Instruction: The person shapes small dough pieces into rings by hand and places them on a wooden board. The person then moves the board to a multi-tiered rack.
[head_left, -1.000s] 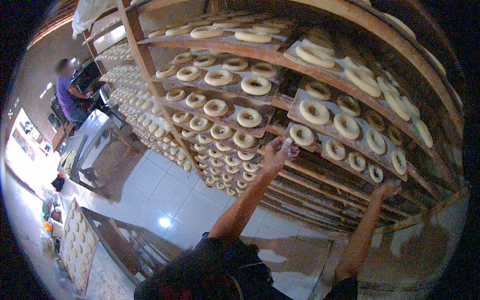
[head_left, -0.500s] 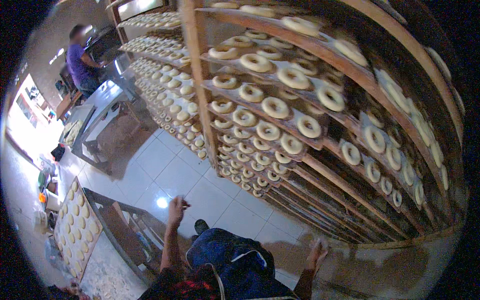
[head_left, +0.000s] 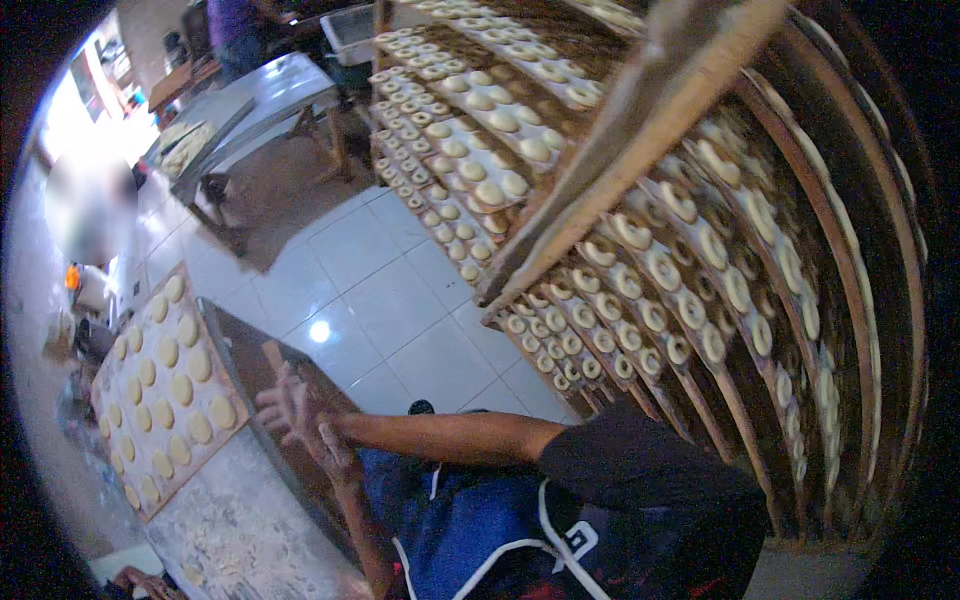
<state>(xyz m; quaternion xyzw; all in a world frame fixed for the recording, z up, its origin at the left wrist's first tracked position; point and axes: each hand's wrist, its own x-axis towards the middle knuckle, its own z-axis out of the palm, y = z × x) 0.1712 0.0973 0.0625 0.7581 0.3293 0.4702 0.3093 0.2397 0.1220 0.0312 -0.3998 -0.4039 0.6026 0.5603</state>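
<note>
- 2 bare hands [head_left: 302, 412], the wearer's own, bunched up together, touching
- 1 tray [head_left: 185, 475] just left of the hands, and I get roughly 22 dough rounds [head_left: 182, 389] on it, give or take one
- 1 near table [head_left: 240, 520] under that tray, below and left of the hands
- 1 blue apron [head_left: 470, 520] below and right of them
- 1 big wooden post [head_left: 620, 170], up and right of them
- dough rings [head_left: 663, 270] right of the hands: dozens, honestly too packed and blurry to tally
- well beyond the hands: 1 shiny far table [head_left: 265, 90], 1 person in purple [head_left: 235, 40], 1 pale bin [head_left: 350, 35]
</note>
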